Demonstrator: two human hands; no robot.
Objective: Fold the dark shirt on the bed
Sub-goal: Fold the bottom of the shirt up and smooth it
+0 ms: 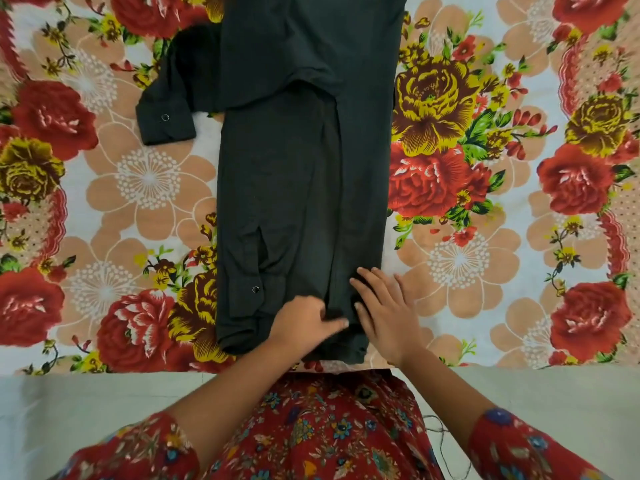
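Loose sleeve [166, 112] juts left from far part of dark shirt [301, 174], cuff flat on sheet. Shirt lies as narrow strip, long axis near to far, dead ahead of both hands. Left hand [308, 320] pinches near hem, fingers curled. Right hand [384, 313] just beside it, fingers straight, pressing near right corner. Floral bed [485, 237] beyond, right.
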